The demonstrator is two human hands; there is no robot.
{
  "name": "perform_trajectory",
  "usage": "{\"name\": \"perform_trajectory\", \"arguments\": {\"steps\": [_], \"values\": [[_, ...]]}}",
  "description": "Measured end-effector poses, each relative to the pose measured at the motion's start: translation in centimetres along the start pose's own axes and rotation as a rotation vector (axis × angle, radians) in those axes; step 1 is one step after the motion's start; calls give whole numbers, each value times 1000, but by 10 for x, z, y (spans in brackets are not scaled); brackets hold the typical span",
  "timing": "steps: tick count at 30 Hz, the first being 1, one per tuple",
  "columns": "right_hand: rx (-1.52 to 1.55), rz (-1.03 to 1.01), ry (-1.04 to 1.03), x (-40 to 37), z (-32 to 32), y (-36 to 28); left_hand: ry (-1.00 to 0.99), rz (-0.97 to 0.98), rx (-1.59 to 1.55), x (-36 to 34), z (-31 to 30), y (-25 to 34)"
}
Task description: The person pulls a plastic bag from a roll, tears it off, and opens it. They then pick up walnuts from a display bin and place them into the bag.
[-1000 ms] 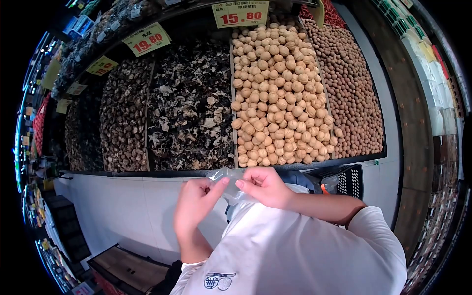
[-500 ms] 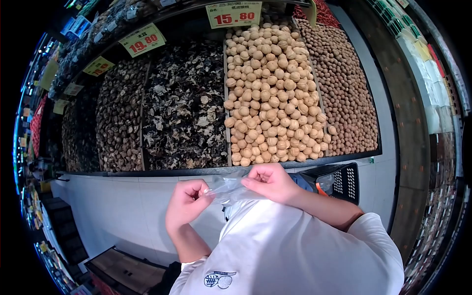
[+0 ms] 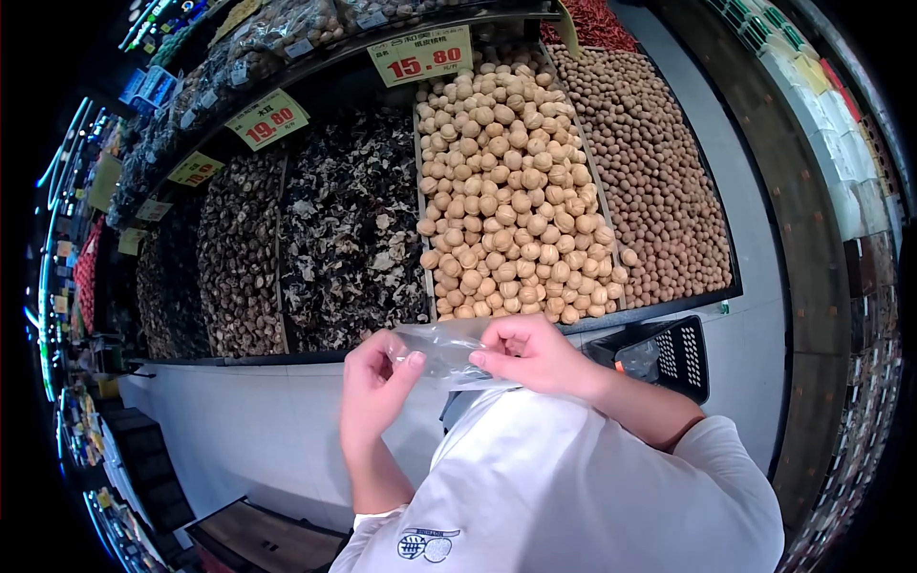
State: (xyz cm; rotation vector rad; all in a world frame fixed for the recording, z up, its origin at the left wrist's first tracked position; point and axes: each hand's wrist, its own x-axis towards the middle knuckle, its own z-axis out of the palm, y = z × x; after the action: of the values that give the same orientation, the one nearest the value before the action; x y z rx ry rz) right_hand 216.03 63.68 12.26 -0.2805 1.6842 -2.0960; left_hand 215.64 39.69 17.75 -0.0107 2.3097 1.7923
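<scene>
A clear plastic bag (image 3: 441, 351) is stretched between my two hands, in front of my chest. My left hand (image 3: 379, 374) pinches one side of it between thumb and fingers. On the other side, my right hand (image 3: 523, 353) grips the film with thumb and curled fingers. The bag looks flat, with nothing visible inside. Just beyond my hands lies a bin of pale walnuts (image 3: 516, 191). Left of the walnuts is dried black fungus (image 3: 353, 220), and to the right are smaller brown round nuts or dried fruits (image 3: 659, 172).
Dried mushrooms (image 3: 244, 248) fill a bin farther left. Price signs (image 3: 420, 55) hang above the bins. A black shopping basket (image 3: 669, 353) is beside me at the right. Red dried goods (image 3: 592, 24) lie at the back. A low wooden-topped stand (image 3: 263, 535) stands lower left.
My left hand has moved slightly right and up, and its thumb has lifted. The bag is spread wider between my hands. The view has shifted and turned slightly.
</scene>
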Motion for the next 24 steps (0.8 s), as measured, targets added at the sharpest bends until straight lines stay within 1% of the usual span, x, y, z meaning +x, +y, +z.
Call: {"name": "perform_trajectory", "arguments": {"steps": [1,2,4,6,8,9,11,14,17,18,20,21,22,24], "values": [[205,32,-42,1,2,4,-35,16,121,0,4,2],[207,24,-47,1,2,5,-30,21,128,-2,7,6],[259,45,-63,2,2,7,-65,-96,422,-6,14,12],[271,12,-79,6,-3,15,-18,-65,393,-10,18,6],[231,31,-88,6,-12,20,74,-183,275,-17,18,-1],[247,31,-81,6,-16,21,88,-181,280,-19,18,0],[226,19,-124,7,-30,28,82,-193,113,-24,20,1],[203,34,-160,4,-47,37,52,-201,74,-26,20,-4],[74,16,-142,-2,-62,49,11,-202,88,-26,23,-1],[81,14,-138,-6,-66,51,7,-205,96,-27,25,0],[-320,-25,-100,-17,-71,38,-37,-163,53,-26,31,0],[-449,-74,-67,-24,-71,30,-39,-162,53,-24,37,3],[-449,-72,-66,-29,-68,27,-49,-138,24,-23,43,7],[-442,-379,196,-35,-59,21,-56,-115,-7,-20,56,7]]}}
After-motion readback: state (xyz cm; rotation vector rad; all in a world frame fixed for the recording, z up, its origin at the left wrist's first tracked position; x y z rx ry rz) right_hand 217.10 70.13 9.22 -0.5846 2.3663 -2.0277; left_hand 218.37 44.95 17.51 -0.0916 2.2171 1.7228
